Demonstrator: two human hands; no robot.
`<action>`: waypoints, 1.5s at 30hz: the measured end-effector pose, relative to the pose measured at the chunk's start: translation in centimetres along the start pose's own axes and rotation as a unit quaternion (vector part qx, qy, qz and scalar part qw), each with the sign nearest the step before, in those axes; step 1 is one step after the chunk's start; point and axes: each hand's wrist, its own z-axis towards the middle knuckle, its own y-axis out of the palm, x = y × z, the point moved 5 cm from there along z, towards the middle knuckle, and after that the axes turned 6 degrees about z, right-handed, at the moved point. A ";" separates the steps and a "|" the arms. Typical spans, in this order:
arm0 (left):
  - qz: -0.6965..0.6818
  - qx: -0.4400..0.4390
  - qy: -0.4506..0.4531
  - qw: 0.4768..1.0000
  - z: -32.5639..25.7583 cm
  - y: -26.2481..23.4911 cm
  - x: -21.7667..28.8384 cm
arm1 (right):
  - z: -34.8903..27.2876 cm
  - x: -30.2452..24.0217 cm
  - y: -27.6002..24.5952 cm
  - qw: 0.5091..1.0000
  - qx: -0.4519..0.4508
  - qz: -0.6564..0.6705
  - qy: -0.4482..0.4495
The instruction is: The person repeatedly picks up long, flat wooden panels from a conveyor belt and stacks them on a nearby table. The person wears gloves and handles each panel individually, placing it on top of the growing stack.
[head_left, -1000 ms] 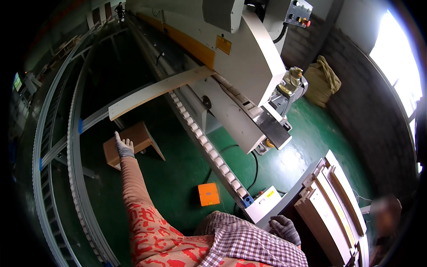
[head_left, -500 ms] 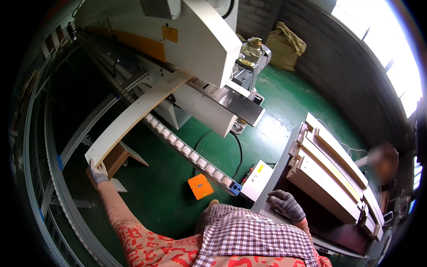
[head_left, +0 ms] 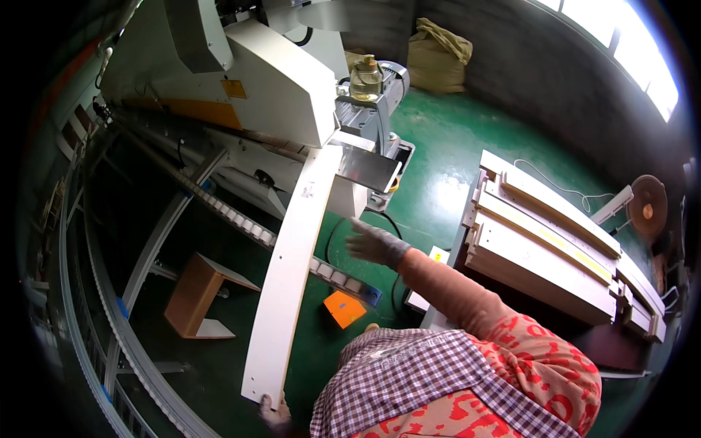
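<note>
Left hand, gloved, grips near end of long white board at bottom of view. Board runs up across roller conveyor to the white machine. Right hand, gloved, fingers spread, empty, reaching just beside board. Stacked white panels off right.

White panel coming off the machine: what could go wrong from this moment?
The long white panel is gripped only at its near end by the gloved left hand; the right hand reaches toward it without touching, so it could tip or twist off the roller rail. Swung round, its far end might strike the machine's metal guard. The orange box and wooden stool on the floor could trip the person.
</note>
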 end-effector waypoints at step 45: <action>0.550 -0.677 -0.213 0.441 -18.7 44.4 -27.8 | -56.9 8.5 -26.2 0.426 0.857 -0.240 -0.160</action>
